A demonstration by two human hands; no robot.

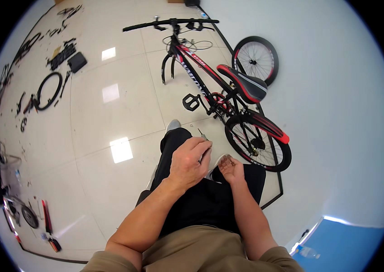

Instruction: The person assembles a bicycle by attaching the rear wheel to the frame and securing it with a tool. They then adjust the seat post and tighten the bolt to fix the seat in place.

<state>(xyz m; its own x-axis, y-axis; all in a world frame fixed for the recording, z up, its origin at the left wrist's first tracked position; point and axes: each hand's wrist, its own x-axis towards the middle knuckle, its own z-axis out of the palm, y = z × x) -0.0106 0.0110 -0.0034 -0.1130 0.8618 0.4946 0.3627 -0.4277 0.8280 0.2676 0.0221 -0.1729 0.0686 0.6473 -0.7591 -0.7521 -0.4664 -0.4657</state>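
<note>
White lettering (193, 79) on bicycle frame (213, 75)

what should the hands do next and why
Perhaps bring the small thin item in the left hand over to the right hand: the right hand is close by, palm up and seemingly empty.

Wide head-worn view, facing downward

Clear bottle (309, 252) lies on blue surface (348, 242)
</note>
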